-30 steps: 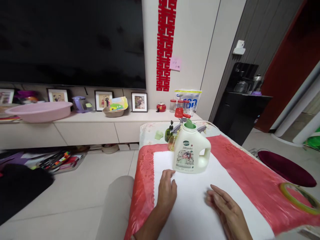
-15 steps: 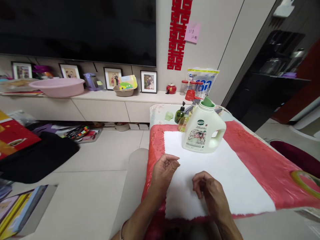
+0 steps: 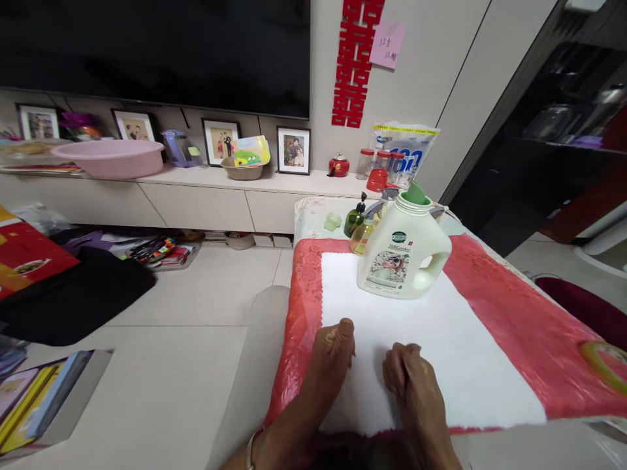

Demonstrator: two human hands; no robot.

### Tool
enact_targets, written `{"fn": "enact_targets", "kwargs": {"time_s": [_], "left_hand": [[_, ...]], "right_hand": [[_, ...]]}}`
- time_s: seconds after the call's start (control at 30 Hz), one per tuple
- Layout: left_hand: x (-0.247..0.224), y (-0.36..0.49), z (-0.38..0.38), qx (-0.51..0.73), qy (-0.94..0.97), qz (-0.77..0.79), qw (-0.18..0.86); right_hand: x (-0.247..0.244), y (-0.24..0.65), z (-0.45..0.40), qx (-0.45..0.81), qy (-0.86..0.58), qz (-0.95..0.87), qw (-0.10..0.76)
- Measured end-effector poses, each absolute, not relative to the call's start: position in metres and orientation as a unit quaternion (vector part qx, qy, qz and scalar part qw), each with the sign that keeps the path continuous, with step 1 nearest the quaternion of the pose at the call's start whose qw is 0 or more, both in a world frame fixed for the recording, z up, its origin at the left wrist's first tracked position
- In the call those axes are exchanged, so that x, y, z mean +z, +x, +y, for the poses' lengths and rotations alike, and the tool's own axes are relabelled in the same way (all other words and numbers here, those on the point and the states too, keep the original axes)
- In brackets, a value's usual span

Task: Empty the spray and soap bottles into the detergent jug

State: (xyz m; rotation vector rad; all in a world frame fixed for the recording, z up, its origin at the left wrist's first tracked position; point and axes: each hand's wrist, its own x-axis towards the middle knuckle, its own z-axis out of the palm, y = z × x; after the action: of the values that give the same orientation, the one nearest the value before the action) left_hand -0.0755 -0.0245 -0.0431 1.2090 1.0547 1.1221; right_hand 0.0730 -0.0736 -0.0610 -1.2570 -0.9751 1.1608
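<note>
A white cloth (image 3: 470,352) lies over a red cover (image 3: 504,307) on the table. My left hand (image 3: 333,352) is curled closed above the cloth's left part, thumb on top, with nothing visible in it. To its right my right hand (image 3: 411,378) is also closed, its fingers folded in and nothing showing in them. The hands are apart. Beyond them a pale green jug (image 3: 382,261) with a handle and a green cap stands upright on the cloth's far part. Neither hand touches it.
Behind the jug are a dark green pump bottle (image 3: 353,220), a yellowish bottle (image 3: 361,236) and a light green piece (image 3: 332,222). A tape roll (image 3: 605,367) lies at the right. A pink basin (image 3: 117,158) and photo frames line the shelf (image 3: 196,179).
Both hands have closed from a loose, partly open curl and turned so the thumbs are on top. The view has shifted slightly; the jug still stands on the cloth.
</note>
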Motion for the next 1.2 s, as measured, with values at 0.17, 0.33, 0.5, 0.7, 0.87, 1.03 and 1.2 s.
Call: {"fn": "enact_targets", "kwargs": {"time_s": [0.17,0.33,0.5,0.7,0.87,1.03,1.2], "left_hand": [[-0.039,-0.07,-0.024,0.434,0.517,0.49,0.552],[-0.038,-0.067,-0.024,0.4,0.519,0.518,0.55],[-0.041,-0.067,-0.025,0.382,0.514,0.534,0.553],[-0.041,-0.067,-0.028,0.365,0.52,0.539,0.554],[-0.039,-0.066,-0.03,0.361,0.524,0.537,0.553],[-0.035,-0.066,-0.032,0.351,0.531,0.532,0.558],[-0.033,-0.067,-0.033,0.356,0.548,0.518,0.552]], "right_hand": [[-0.062,0.072,-0.075,0.486,-0.559,-0.41,0.532],[-0.064,0.071,-0.075,0.475,-0.593,-0.402,0.511],[-0.07,0.071,-0.071,0.475,-0.605,-0.399,0.499],[-0.065,0.068,-0.075,0.472,-0.625,-0.387,0.487],[-0.057,0.064,-0.077,0.463,-0.638,-0.389,0.477],[-0.053,0.062,-0.077,0.45,-0.658,-0.388,0.462],[-0.052,0.058,-0.077,0.453,-0.649,-0.385,0.475]]}}
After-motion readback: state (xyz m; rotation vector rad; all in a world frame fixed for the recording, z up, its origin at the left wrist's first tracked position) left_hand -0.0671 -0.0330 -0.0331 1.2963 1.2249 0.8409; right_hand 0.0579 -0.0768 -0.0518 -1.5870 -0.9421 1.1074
